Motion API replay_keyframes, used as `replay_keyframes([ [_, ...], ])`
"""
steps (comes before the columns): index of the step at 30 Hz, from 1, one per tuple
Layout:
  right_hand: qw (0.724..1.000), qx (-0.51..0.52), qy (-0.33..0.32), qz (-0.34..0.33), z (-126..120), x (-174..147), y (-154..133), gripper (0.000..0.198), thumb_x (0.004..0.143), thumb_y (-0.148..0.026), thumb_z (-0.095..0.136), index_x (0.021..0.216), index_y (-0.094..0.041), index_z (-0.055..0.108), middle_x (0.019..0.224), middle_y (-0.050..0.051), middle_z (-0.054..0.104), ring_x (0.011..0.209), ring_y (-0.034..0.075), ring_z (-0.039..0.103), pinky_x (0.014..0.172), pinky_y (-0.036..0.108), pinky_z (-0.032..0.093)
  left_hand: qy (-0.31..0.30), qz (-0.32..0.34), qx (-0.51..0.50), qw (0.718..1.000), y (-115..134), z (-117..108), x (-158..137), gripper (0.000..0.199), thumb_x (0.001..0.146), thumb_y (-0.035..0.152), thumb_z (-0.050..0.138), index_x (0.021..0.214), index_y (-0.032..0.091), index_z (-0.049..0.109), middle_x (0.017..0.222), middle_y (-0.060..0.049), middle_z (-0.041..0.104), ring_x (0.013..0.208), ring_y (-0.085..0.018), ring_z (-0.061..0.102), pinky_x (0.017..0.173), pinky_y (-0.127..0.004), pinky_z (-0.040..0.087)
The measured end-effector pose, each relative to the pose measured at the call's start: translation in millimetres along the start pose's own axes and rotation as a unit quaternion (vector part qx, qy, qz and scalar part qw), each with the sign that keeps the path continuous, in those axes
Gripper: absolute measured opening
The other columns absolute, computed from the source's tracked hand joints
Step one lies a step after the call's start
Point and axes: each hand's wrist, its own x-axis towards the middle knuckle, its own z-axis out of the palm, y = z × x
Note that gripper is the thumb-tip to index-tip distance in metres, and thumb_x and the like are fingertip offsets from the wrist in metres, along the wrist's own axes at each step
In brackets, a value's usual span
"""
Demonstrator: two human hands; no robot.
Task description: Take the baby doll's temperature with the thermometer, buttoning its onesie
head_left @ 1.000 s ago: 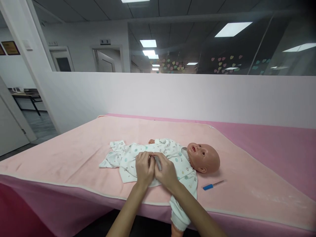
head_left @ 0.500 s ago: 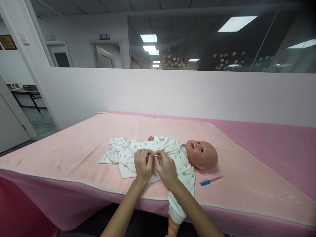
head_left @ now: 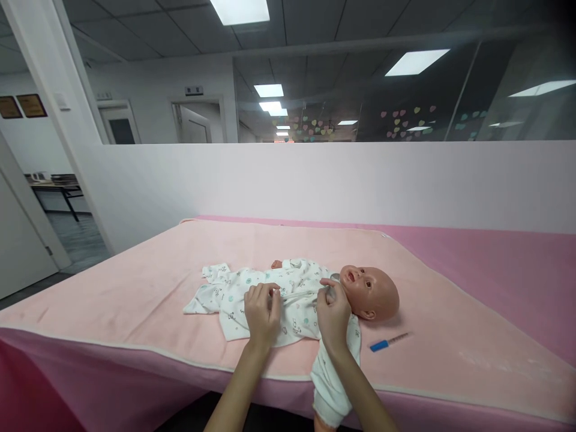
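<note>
A baby doll (head_left: 372, 293) lies on its back with its head to the right. It wears a white printed baby garment (head_left: 238, 312); one sleeved arm hangs over the table's front edge. My left hand (head_left: 263, 312) rests over the middle of the garment, its fingers curled on the cloth. Near the collar, my right hand (head_left: 333, 312) pinches the garment's front. A narrow fold of cloth runs fairly straight between the two hands. My fingers partly hide what lies under them.
A slim stick with a blue end (head_left: 380, 345) lies beside the doll's head. Under the doll is a peach mat (head_left: 148, 282) with a pale border, over a pink cover (head_left: 517, 270). Behind stands a white half wall (head_left: 315, 180) with glass above; a doorway opens at left.
My right hand has moved right, away from my left hand, up to the doll's collar. The left hand stays at the garment's middle. The whole view has tilted up slightly.
</note>
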Motion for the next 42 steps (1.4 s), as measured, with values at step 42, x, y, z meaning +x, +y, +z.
replay_keyframes([
  [42, 0.998, 0.020, 0.045, -0.025, -6.5, 8.9, 12.2, 0.016, 0.078, -0.032, 0.048, 0.079, -0.017, 0.052, 0.065, 0.001, 0.059, 0.048, 0.012, 0.051, 0.051, 0.024, 0.042, -0.109, 0.172, -0.055, 0.977, 34.2, 63.4, 6.5, 0.026, 0.088, 0.020, 0.040, 0.104, 0.022, 0.061, 0.090, -0.004, 0.067, 0.086, -0.017, 0.057, 0.078, -0.035, 0.038],
])
